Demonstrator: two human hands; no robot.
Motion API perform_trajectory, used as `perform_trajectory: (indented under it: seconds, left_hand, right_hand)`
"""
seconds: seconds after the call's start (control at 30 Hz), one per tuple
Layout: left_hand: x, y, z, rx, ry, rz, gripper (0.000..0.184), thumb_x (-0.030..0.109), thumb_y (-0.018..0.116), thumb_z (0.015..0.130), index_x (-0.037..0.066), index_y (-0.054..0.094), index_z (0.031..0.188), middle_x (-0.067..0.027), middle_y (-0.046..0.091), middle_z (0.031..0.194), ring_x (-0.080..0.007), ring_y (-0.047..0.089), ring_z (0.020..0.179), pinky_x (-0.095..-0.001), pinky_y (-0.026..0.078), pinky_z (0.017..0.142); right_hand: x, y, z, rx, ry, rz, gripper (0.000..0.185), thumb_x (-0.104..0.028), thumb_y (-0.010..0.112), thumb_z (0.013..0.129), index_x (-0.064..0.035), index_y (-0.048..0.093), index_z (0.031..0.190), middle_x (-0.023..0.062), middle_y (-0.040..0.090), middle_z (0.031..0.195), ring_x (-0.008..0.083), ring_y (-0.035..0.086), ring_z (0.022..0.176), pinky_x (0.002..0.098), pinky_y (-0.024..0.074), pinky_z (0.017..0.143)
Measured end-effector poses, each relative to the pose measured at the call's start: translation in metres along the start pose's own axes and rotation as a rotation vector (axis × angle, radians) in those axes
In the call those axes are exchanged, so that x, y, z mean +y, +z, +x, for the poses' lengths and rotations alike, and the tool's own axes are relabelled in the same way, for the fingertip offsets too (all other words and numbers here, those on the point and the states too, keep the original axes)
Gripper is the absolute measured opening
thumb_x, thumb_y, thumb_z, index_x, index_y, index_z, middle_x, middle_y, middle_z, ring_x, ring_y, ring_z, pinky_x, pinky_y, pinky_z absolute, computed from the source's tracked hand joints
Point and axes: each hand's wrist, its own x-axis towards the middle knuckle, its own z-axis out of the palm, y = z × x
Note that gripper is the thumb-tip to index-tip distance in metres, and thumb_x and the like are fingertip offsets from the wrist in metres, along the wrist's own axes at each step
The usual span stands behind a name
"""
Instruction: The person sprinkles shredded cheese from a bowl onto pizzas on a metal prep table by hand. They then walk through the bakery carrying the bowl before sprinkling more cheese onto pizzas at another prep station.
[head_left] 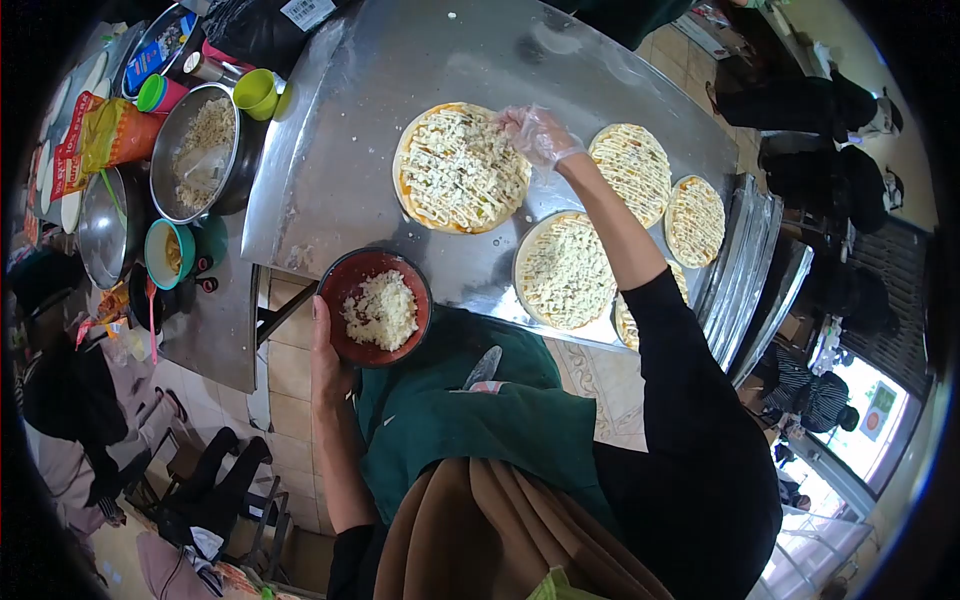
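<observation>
Basically a one-hand-holds, one-hand-works setup. L hand (328, 355) clamped on red bowl (372, 264) from its outer side, thumb up by rim; bowl tipped a bit toward wearer, just off table edge, prob. so the crumbled white cheese (382, 311) stays in easy reach w/o taking up tabletop. R hand (540, 137), in clear plastic glove (hygiene, presumably), at far R edge of nearest-to-bowl pizza (455, 180); fingers bunched low over topping, can't tell if pinched on anything. That pizza lies flat on steel table (320, 170), apart from the rest, prob. for working room all round. Other pizzas (567, 270) grouped to R, partly under R forearm, near stacked metal trays (735, 265); handy for loading, I'd guess. Big steel bowl (180, 205) w/ shredded stuff + green cup (256, 94) off L, outside the work area.
</observation>
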Motion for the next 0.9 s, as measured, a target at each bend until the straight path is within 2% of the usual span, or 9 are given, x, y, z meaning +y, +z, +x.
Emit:
perform_trajectory:
  seconds: [0.03,0.13,0.23,0.37,0.47,0.57,0.67,0.8,0.9]
  left_hand:
    - [-0.001,-0.002,0.001,0.005,0.002,0.005,0.061,0.052,0.038,0.096,0.004,0.041,0.134,-0.013,0.053,0.127,-0.0244,0.055,0.114,-0.0393,0.047,0.095]
    - [0.001,0.001,-0.001,0.008,0.0,0.0,0.061,0.052,0.039,0.096,0.005,0.041,0.134,-0.0125,0.053,0.128,-0.0236,0.055,0.113,-0.039,0.047,0.095]
    - [0.0,0.001,0.002,-0.002,0.0,0.003,0.061,0.052,0.039,0.096,0.005,0.042,0.134,-0.012,0.053,0.128,-0.0229,0.055,0.113,-0.0386,0.046,0.096]
    - [-0.001,0.001,0.004,-0.003,-0.016,0.022,0.062,0.053,0.039,0.095,0.005,0.042,0.134,-0.0117,0.052,0.128,-0.0225,0.055,0.114,-0.0384,0.046,0.096]
    - [0.001,0.002,0.005,-0.012,-0.017,0.055,0.062,0.054,0.04,0.095,0.005,0.041,0.134,-0.0118,0.052,0.129,-0.0228,0.054,0.115,-0.0385,0.045,0.097]
    - [0.004,0.006,0.002,-0.014,-0.012,0.042,0.064,0.055,0.04,0.095,0.005,0.042,0.134,-0.0121,0.053,0.129,-0.023,0.053,0.115,-0.0393,0.044,0.097]
    - [0.005,0.006,0.001,0.008,-0.008,0.053,0.063,0.055,0.04,0.095,0.006,0.042,0.134,-0.0116,0.053,0.129,-0.0234,0.052,0.116,-0.04,0.043,0.098]
    - [0.004,0.005,0.001,0.009,-0.003,0.049,0.062,0.054,0.04,0.095,0.006,0.042,0.134,-0.0117,0.052,0.129,-0.0234,0.053,0.116,-0.0397,0.043,0.098]
    - [0.003,0.004,0.004,-0.004,0.0,0.031,0.061,0.052,0.039,0.096,0.004,0.041,0.134,-0.0122,0.052,0.129,-0.0233,0.054,0.115,-0.0387,0.046,0.096]
  right_hand:
    - [-0.008,-0.004,-0.01,-0.02,0.086,0.018,0.023,-0.017,0.052,0.089,-0.0083,0.068,0.104,0.0085,0.066,0.089,0.013,0.055,0.075,0.0288,0.0476,0.068]
    - [-0.003,-0.002,-0.03,-0.056,0.172,-0.006,0.023,-0.017,0.054,0.088,-0.0098,0.068,0.105,0.0101,0.066,0.088,0.013,0.055,0.075,0.0283,0.0473,0.068]
    - [0.006,0.013,-0.052,0.12,-0.185,-0.094,0.022,-0.019,0.059,0.087,-0.0098,0.068,0.105,0.0096,0.066,0.078,0.0146,0.056,0.068,0.029,0.0475,0.065]
    - [0.003,0.023,-0.059,0.133,0.072,0.093,0.022,-0.021,0.062,0.086,-0.0078,0.068,0.103,0.009,0.067,0.079,0.0163,0.057,0.069,0.0306,0.047,0.067]
    - [-0.016,0.005,-0.057,0.044,0.183,0.02,0.021,-0.021,0.06,0.088,-0.0069,0.068,0.101,0.009,0.066,0.08,0.0147,0.055,0.071,0.0305,0.0463,0.068]
    - [0.005,0.018,-0.063,0.045,0.048,0.188,0.02,-0.019,0.058,0.087,-0.006,0.067,0.1,0.0121,0.067,0.084,0.0187,0.059,0.073,0.032,0.0476,0.069]
    - [0.003,0.028,-0.076,0.11,-0.264,-0.158,0.019,-0.015,0.058,0.086,-0.0052,0.066,0.1,0.0145,0.067,0.091,0.0258,0.064,0.08,0.035,0.0498,0.073]
    - [-0.036,0.038,-0.097,0.062,0.071,0.013,0.019,-0.01,0.056,0.084,-0.0061,0.066,0.1,0.0159,0.066,0.1,0.0304,0.064,0.09,0.0381,0.0508,0.078]
    - [-0.031,0.05,-0.103,0.214,-0.124,-0.077,0.02,-0.01,0.056,0.084,-0.0066,0.066,0.101,0.0156,0.066,0.097,0.0305,0.063,0.087,0.0381,0.0503,0.076]
